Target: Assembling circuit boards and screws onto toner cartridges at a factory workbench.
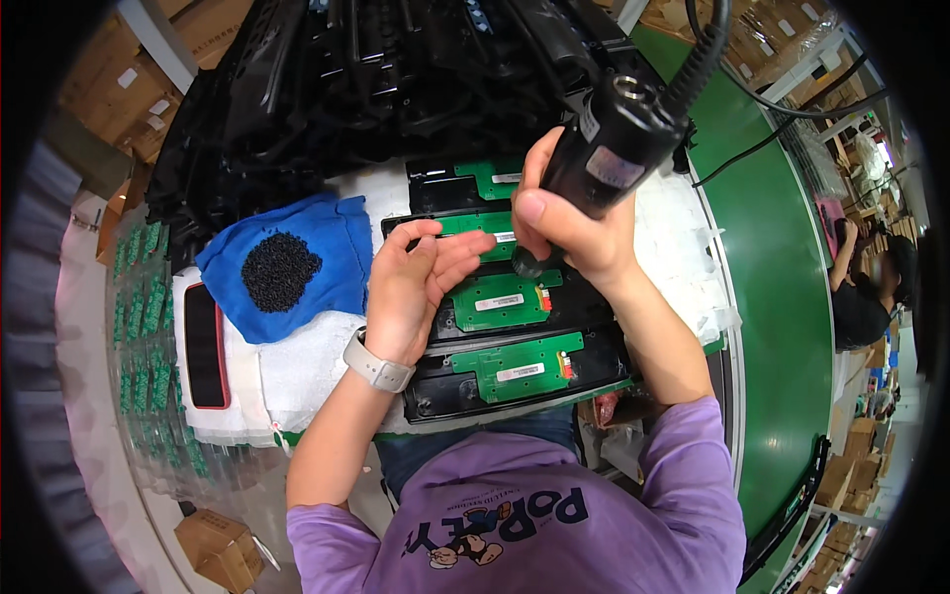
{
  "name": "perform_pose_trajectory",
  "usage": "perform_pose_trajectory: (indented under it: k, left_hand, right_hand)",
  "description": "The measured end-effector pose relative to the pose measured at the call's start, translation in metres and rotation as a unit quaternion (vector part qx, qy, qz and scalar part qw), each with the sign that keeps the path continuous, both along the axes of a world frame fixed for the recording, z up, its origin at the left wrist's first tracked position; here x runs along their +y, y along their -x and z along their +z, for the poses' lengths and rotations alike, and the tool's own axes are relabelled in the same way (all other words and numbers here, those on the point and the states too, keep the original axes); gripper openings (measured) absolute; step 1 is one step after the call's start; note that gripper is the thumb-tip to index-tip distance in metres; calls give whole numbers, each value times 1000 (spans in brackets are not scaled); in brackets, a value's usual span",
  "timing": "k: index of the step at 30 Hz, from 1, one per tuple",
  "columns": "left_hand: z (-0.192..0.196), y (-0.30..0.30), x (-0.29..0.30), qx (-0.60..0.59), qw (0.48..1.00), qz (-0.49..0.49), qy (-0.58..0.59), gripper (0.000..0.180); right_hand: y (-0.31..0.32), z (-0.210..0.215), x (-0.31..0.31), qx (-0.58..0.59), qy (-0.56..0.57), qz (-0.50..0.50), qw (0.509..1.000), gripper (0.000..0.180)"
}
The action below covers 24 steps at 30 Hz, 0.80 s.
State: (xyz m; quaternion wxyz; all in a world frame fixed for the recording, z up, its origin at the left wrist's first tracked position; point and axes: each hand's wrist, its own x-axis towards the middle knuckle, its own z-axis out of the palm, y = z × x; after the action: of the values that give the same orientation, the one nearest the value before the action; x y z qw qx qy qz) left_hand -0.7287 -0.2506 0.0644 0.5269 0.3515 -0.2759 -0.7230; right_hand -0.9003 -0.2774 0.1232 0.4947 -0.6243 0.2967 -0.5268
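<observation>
In my right hand (584,233) is a black electric screwdriver (606,158), its cable running up and its tip end pointing down over the black housings. My left hand (411,287), a pale watch on its wrist, hovers palm up with fingers apart above the left part of the row. Several black plastic housings lie side by side in front of me, each with a green circuit board (522,369) seated in it. To the left, a heap of small black screws (281,272) rests on a blue cloth (344,277). The screwdriver's very tip is hard to make out.
A big stack of black plastic parts (336,94) fills the far side. A phone (206,346) lies on the white padding (297,381). Clear trays of green boards (143,317) stand at left. Green bench surface (777,416) runs along the right, with another person (866,307) beyond.
</observation>
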Motion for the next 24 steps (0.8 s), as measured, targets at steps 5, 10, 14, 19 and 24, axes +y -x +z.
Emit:
perform_pose_trajectory:
  k: [5, 10, 14, 19, 24]
  left_hand:
    - [-4, -5, 0, -4, 999, -40, 2, 24]
    - [1, 0, 2, 124, 990, -61, -37, 34]
    - [3, 1, 5, 144, 981, -123, -40, 38]
    - [4, 3, 9, 130, 976, -169, -35, 32]
    - [5, -2, 8, 69, 982, -176, -26, 26]
  right_hand:
    - [5, 0, 9, -113, -24, 51, 992, 22]
    - [12, 12, 8, -294, 117, 183, 931, 26]
    - [5, 6, 16, -274, 129, 135, 943, 33]
    - [0, 1, 18, -268, 110, 122, 949, 36]
    - [10, 3, 12, -306, 137, 122, 934, 33]
